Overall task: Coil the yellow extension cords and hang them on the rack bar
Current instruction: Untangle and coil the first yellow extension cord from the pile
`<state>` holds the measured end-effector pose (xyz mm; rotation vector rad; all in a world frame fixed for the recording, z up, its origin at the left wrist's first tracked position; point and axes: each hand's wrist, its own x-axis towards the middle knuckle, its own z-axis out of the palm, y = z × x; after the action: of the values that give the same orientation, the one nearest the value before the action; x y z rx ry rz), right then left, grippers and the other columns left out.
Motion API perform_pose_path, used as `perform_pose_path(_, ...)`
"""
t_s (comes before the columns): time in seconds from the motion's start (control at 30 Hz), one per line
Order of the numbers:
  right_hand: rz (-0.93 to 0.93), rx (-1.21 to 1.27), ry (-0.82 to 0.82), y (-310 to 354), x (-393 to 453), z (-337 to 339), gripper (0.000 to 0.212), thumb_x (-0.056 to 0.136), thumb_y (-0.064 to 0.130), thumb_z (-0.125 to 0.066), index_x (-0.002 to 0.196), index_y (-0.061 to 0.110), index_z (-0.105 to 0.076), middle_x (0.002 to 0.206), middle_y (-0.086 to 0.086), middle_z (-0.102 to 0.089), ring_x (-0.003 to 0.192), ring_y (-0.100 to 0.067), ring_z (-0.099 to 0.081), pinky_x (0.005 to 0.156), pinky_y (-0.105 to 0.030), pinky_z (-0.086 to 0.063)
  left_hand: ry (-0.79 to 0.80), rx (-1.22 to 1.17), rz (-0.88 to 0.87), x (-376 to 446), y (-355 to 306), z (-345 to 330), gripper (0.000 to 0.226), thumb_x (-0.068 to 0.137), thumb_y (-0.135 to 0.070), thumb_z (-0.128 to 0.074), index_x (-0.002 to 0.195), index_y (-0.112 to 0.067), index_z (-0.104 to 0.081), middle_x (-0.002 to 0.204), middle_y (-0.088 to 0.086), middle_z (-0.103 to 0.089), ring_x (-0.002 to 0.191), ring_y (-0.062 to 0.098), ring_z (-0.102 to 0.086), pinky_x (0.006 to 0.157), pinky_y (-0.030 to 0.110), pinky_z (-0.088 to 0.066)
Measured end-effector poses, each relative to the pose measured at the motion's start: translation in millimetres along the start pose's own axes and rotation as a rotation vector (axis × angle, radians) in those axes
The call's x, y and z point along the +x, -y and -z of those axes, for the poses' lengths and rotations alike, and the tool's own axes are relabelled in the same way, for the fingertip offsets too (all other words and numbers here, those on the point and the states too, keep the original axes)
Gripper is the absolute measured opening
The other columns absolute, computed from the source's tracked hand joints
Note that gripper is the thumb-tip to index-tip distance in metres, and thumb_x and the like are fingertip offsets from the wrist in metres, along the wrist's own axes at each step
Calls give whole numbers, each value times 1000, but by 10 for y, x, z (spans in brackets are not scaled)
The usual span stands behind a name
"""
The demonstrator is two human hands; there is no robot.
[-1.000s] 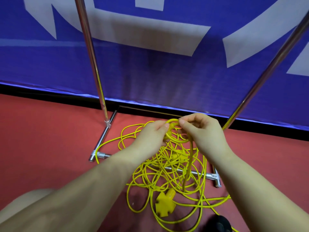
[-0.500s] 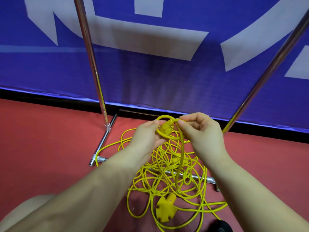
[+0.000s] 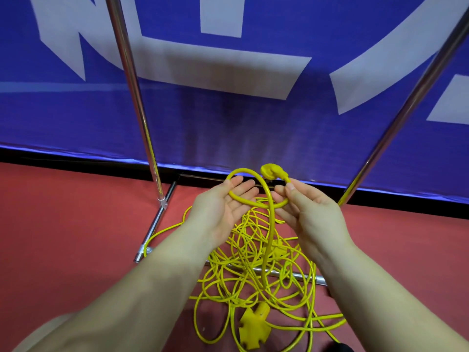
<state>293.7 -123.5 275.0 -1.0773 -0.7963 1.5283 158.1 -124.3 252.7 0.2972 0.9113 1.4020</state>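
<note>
Tangled yellow extension cords [image 3: 253,265] lie heaped on the red floor over the rack's base. One cord rises from the heap into a small loop [image 3: 253,203] between my hands, ending in a yellow plug [image 3: 270,171]. My left hand [image 3: 223,209] is palm up with straight fingers; the loop lies across them and passes round the thumb. My right hand [image 3: 307,214] pinches the cord just below the plug between thumb and forefinger. A yellow multi-outlet socket [image 3: 253,326] lies at the near edge of the heap. The rack's top bar is out of view.
Two chrome rack uprights stand ahead, the left upright [image 3: 132,85] and the right upright [image 3: 406,110]. The left foot tube [image 3: 154,224] and a cross tube [image 3: 302,275] lie on the floor. A blue banner [image 3: 228,123] hangs behind. A dark object [image 3: 340,348] sits at the bottom edge.
Both hands have risen and drawn apart. The left hand has opened from a grip to a flat palm, the loop has widened, and the plug now shows above the right fingers.
</note>
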Motion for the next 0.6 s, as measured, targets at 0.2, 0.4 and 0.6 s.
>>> perform_pose_path(0.2,18,-40,-40,51,74,87,18,93,7,-53,109,10,-58,85,-3,-67,67,-5,-69,51,-17,-54,65,90,153,-26,-48,90,51,94,-54,-34,64,-14,-44,102,20,-68,96,34,-65,93,47,-45)
perform_pose_path(0.4,32,-11,-90,115,143,179,10,94,7,-51,99,14,-57,86,-1,-66,76,-10,-68,68,-23,-56,184,487,176,-127,113,75,15,94,-15,-51,108,-10,-51,86,9,-71,65,19,-70,66,32,-57)
perform_pose_path(0.6,42,24,-198,226,216,307,18,94,8,-52,111,14,-51,84,2,-64,64,-4,-66,64,-22,-54,312,1218,-288,-103,119,187,23,99,-27,-39,103,-14,-58,57,-5,-51,39,1,-42,51,22,-46)
